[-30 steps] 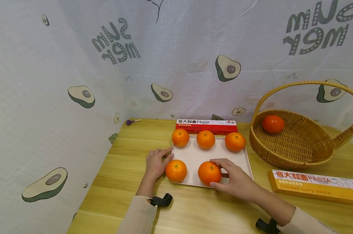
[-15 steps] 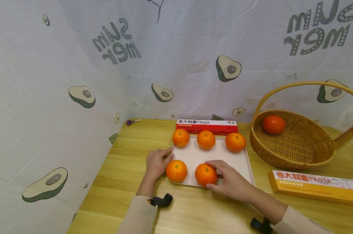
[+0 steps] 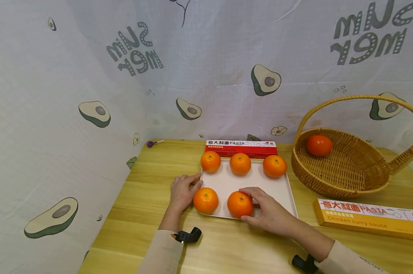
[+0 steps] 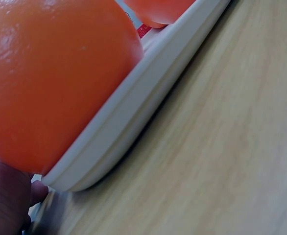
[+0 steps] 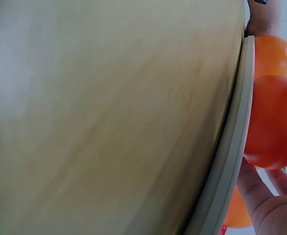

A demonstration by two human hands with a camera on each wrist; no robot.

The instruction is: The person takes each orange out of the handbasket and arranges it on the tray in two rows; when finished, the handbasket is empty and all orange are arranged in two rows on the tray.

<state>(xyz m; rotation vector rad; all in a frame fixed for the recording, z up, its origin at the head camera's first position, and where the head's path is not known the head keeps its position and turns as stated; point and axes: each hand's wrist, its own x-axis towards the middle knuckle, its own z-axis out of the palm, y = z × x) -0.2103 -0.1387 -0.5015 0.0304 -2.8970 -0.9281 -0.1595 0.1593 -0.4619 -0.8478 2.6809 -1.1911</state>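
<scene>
In the head view my right hand (image 3: 273, 211) holds an orange (image 3: 240, 204) by its right side at the front middle of a shallow white tray (image 3: 247, 185). The right wrist view has this orange (image 5: 271, 122) low against the tray rim (image 5: 231, 142), with thumb and fingers around it. My left hand (image 3: 183, 192) rests at the tray's left edge, fingertips at the rim. Close beside it sits another orange (image 3: 206, 201) in the front left corner. Three more stand along the back: left orange (image 3: 211, 161), middle orange (image 3: 240, 164) and right orange (image 3: 275, 166).
A wicker basket (image 3: 343, 190) with a tomato (image 3: 319, 145) stands at the right. In front of it lies a yellow pasta box (image 3: 370, 220). Behind the tray is a red pasta box (image 3: 241, 148). A purple lollipop (image 3: 150, 144) lies at the back left.
My right hand has shifted the front middle orange slightly left along the tray, then stayed nearly still. The left hand has not moved.
</scene>
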